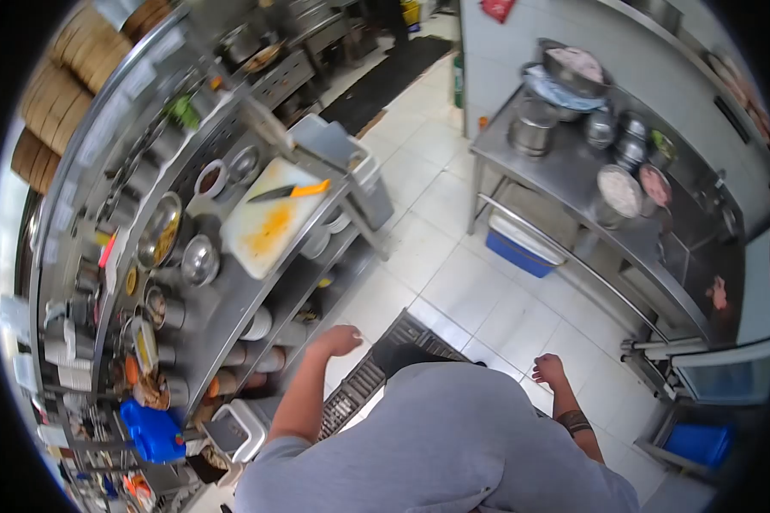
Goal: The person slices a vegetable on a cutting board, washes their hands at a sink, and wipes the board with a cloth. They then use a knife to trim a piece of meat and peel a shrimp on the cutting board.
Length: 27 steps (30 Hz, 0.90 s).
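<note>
My left hand (342,340) hangs over the floor by the left counter, its fingers curled in and no object visible in it. On the other side, my right hand (548,369) hangs in the air, fingers loosely bent and slightly apart, holding nothing. Neither hand touches a surface. Ahead of my left hand, a white cutting board (252,214) lies on the left counter, smeared with orange-yellow residue. A knife (289,191) with an orange-yellow handle rests across it. Beside the board are a metal bowl (200,260) and a small white bowl of dark red contents (210,179).
At right stands a steel table (565,184) with a pot (533,126), a tub of pale food (618,193) and pink meat (655,185). A blue-and-white box (522,244) sits beneath. A grey bin (370,184) adjoins the left counter; a floor grate (359,389) lies below me.
</note>
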Tool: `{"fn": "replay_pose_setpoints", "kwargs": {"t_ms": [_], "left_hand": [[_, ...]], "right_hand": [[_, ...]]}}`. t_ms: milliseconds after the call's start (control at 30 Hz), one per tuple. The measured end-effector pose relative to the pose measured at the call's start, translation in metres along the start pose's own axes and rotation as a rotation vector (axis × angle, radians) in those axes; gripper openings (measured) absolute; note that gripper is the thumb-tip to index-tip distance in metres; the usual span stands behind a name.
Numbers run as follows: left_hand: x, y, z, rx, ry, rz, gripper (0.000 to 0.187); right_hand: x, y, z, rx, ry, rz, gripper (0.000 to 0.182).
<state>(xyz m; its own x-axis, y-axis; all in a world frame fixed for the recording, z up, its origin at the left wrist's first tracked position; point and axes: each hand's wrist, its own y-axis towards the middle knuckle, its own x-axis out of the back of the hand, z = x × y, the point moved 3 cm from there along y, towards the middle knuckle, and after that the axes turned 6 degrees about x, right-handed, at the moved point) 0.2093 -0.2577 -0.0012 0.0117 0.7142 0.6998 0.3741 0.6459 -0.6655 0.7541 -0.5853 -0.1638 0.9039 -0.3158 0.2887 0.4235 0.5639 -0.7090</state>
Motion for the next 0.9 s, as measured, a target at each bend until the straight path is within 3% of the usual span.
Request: {"fn": "replay_pose_setpoints", "kwargs": {"t_ms": [133,333,433,500,533,633,667,833,900], "left_hand": [[-0.005,0.034,-0.127,-0.222,0.037,0.054,0.038],[0.000,0.090,-0.239,-0.309,0.281,0.096,0.042],[-0.010,0.151,-0.286,-0.318,0.443,0.204,0.050],[0.002,0.171,-0.353,-0.313,0.491,0.275,0.054],[-0.003,0.196,-0.376,-0.380,0.435,0.211,0.047],[0.010,0.233,-0.499,-0.452,0.310,0.315,0.041],[0.007,0.246,-0.537,-0.635,0.217,0.309,0.035],[0.051,0.216,-0.762,-0.947,0.087,0.542,0.027],[0.061,0.208,-0.829,-1.109,0.137,0.457,0.030]], "right_hand": [[0.039,-0.015,0.006,0.037,-0.013,-0.006,0.030],[0.094,0.008,0.017,0.135,0.029,0.055,0.029],[0.149,0.048,0.022,0.243,-0.128,0.072,0.029],[0.197,0.049,0.040,0.217,-0.037,-0.020,0.031],[0.225,0.049,0.051,0.229,-0.055,-0.053,0.033],[0.309,0.036,0.073,0.094,0.089,-0.053,0.034],[0.333,0.032,0.072,0.071,0.100,-0.076,0.034],[0.435,0.019,0.083,0.082,0.257,-0.268,0.027],[0.471,0.030,0.090,0.113,0.331,-0.312,0.023]]}}
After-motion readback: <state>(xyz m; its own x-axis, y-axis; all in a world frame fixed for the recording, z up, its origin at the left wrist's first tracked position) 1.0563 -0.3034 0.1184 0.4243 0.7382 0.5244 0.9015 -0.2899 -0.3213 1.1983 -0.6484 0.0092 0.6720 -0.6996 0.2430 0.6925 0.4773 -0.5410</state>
